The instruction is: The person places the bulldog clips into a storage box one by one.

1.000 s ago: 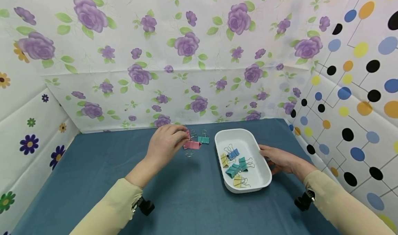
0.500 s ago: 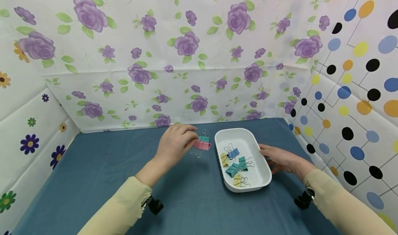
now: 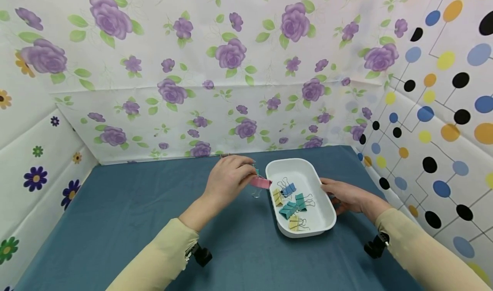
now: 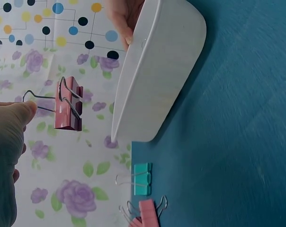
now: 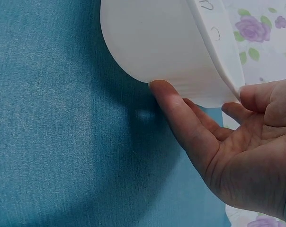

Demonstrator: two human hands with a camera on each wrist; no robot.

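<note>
My left hand (image 3: pixel 229 177) pinches a pink binder clip (image 3: pixel 260 182) by one of its wire handles, just left of a white plastic tray (image 3: pixel 316 175). In the left wrist view that binder clip (image 4: pixel 67 109) hangs out in front of the thumb, above the table. My right hand (image 3: pixel 348 197) grips the tray's right side. The right wrist view shows fingers at the tray's rim and others against its lower wall. Inside the tray lie several binder clips: a blue one (image 3: pixel 288 190), teal ones (image 3: pixel 289 210) and yellow ones (image 3: pixel 294 223).
Behind the left hand, a teal binder clip (image 4: pixel 142 179) and pink binder clips (image 4: pixel 148 213) lie on the blue tablecloth (image 3: pixel 135 214). A flowered sheet (image 3: pixel 246 107) hangs along the back edge, and a dotted sheet (image 3: pixel 435 145) stands at the right.
The left hand has moved right with the pink binder clip, from over the loose clips to the tray's left rim. The right hand and tray have stayed put.
</note>
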